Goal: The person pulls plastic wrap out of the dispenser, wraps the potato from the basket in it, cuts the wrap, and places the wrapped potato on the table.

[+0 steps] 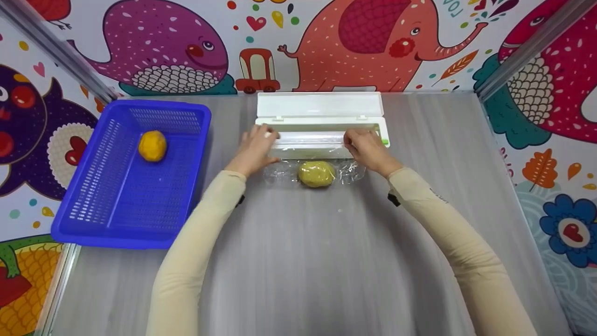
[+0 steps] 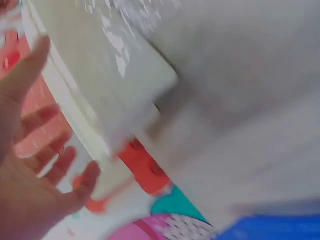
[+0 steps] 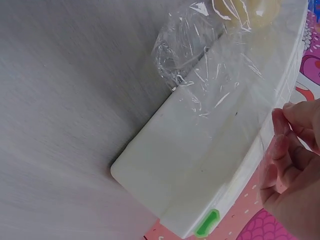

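A white cling film dispenser box [image 1: 319,105] lies at the back with its lid raised. The roll of cling film [image 1: 310,139] stretches across its front. Film runs down from the box over a rounded yellow-green lump [image 1: 316,174] on the table, crumpled at both sides of it. My left hand [image 1: 255,148] is at the box's left end; in the left wrist view its fingers are spread and apart from the film. At the right end my right hand [image 1: 371,148] pinches the film between thumb and forefinger, with the other fingers bent, as the right wrist view shows.
To the left stands a blue plastic basket [image 1: 140,242] with a yellow-orange ball-like thing [image 1: 152,146] in it. Printed panels with cartoon animals [image 1: 172,42] wall the grey table [image 1: 317,270] at the back and sides. A green slider [image 3: 207,223] sits on the box's end.
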A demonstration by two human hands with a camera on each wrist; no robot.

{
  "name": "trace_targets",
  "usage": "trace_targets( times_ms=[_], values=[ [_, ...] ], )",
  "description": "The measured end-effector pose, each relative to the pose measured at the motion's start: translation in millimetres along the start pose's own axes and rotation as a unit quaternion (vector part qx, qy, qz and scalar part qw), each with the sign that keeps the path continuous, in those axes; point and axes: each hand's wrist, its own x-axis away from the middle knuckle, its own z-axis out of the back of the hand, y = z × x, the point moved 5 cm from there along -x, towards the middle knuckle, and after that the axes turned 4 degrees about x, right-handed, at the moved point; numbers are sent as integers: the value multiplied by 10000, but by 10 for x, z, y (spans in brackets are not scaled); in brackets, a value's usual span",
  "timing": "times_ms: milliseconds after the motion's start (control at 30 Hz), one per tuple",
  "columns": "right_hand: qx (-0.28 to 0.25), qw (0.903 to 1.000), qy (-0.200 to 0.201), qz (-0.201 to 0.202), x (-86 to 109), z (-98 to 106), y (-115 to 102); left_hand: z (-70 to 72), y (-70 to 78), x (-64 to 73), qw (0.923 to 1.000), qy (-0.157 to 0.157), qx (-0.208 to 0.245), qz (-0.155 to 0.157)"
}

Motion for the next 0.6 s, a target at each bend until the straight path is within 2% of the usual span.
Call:
trace_targets(
  times_ms=[100,233,367,600],
  values=[
    [-40,9998,-160,-135,7,-14,-5,-110,200,-77,9987,-107,-326,-376],
    [-197,9989,-399,-172,27,-47,-40,-226,328,-132,9978,-228,-415,-473],
    [-467,9978,-436,-193,38,-46,-87,-273,385,-148,9974,-200,-365,-587],
    [-817,9934,-561,-579,35,-5,-141,-322,427,-173,9971,-257,-133,-705]
  ],
)
